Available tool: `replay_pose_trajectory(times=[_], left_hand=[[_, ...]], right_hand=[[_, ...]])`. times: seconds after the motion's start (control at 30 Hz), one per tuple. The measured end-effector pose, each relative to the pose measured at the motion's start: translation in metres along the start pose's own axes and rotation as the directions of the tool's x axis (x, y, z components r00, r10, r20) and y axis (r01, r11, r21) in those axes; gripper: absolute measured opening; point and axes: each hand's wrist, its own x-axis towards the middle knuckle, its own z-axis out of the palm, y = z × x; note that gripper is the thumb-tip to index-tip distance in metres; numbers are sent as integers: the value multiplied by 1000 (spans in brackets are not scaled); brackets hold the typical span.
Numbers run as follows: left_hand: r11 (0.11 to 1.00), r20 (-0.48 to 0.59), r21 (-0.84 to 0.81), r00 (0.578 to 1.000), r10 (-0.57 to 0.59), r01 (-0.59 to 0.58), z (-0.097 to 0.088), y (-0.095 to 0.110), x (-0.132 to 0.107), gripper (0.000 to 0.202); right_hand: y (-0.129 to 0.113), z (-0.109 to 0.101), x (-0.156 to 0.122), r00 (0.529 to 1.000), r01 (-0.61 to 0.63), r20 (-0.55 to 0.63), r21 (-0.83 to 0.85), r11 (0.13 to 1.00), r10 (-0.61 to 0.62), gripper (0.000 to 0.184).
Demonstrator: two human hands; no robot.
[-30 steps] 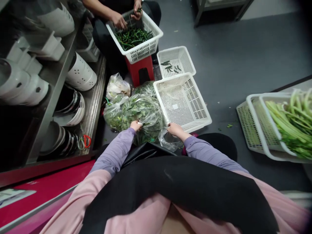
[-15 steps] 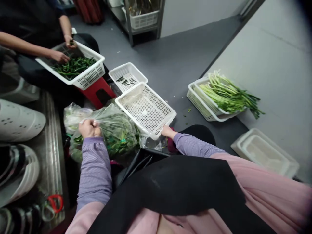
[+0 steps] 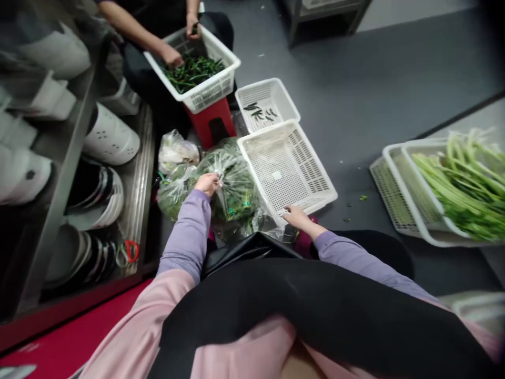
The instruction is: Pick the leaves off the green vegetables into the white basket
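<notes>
My left hand (image 3: 208,184) is closed on the gathered top of a clear plastic bag (image 3: 232,181) full of leafy greens, some bound with a green tie. To its right, an empty white perforated basket (image 3: 272,166) sits tilted on the floor. Over that basket's near rim is my right hand (image 3: 296,217), thumb and fingers apart; whether it touches the rim is hard to tell. Another plastic bag (image 3: 177,152) with pale vegetables lies beyond my left hand.
Across from me, a person sorts green chillies (image 3: 193,71) in a white basket on a red stool (image 3: 211,123). A smaller basket (image 3: 290,102) holds several chillies. Stacked baskets (image 3: 394,195) of celery stand right; a metal shelf (image 3: 136,195) with buckets and red-handled scissors (image 3: 131,251) stands left.
The view has swung left, so everything sits further right. My left hand draws the bag's top closer to the basket. My right hand's fingers have loosened from the basket rim.
</notes>
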Motion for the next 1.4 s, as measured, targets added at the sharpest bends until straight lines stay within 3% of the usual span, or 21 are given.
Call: replay_pose_trajectory(times=[0.13, 0.27, 0.37, 0.5, 0.6, 0.7, 0.8, 0.87, 0.97, 1.03, 1.13, 1.4], left_hand=[[986, -11, 112, 993, -120, 121, -19, -26, 2, 21], [973, 2, 145, 984, -179, 177, -40, -33, 0, 26], [969, 44, 169, 981, -188, 179, -57, -32, -4, 24], [985, 81, 116, 987, -140, 130, -76, -39, -12, 19], [993, 89, 66, 991, -101, 95, -82, -48, -18, 18], [995, 112, 59, 990, -84, 78, -82, -55, -20, 18], [997, 108, 38, 992, -70, 66, -80, -58, -19, 20], [998, 116, 44, 992, -51, 46, -78, -61, -17, 20], [989, 105, 146, 994, -12, -3, -75, -66, -12, 19], [968, 81, 249, 997, 19, -38, -74, -70, -8, 18], [915, 87, 389, 993, 81, -109, -73, -73, -3, 18], [836, 61, 504, 975, 213, -214, -72, -59, -8, 12]], right_hand=[[-23, 11, -3, 994, 101, 50, -14, 995, -100, 42], [-48, 16, -11, 979, 203, 36, -1, 979, -203, 34], [-75, 15, -19, 941, 340, -22, 56, 939, -339, 29], [-127, 16, -23, 879, 476, -54, 147, 867, -474, 24], [-172, 21, -15, 844, 532, -84, 254, 808, -529, 23], [-209, 29, 2, 851, 520, -115, 318, 793, -512, 33], [-231, 36, 23, 809, 584, -152, 306, 752, -567, 47], [-237, 39, 34, 788, 613, -162, 305, 729, -594, 37], [-237, 42, 42, 864, 492, -136, 428, 758, -485, 9], [-235, 41, 42, 913, 356, -53, 589, 725, -405, 11], [-235, 39, 36, 929, 204, 50, 759, 619, -367, 18], [-230, 29, 23, 957, 31, 89, 916, 401, -276, 15]])
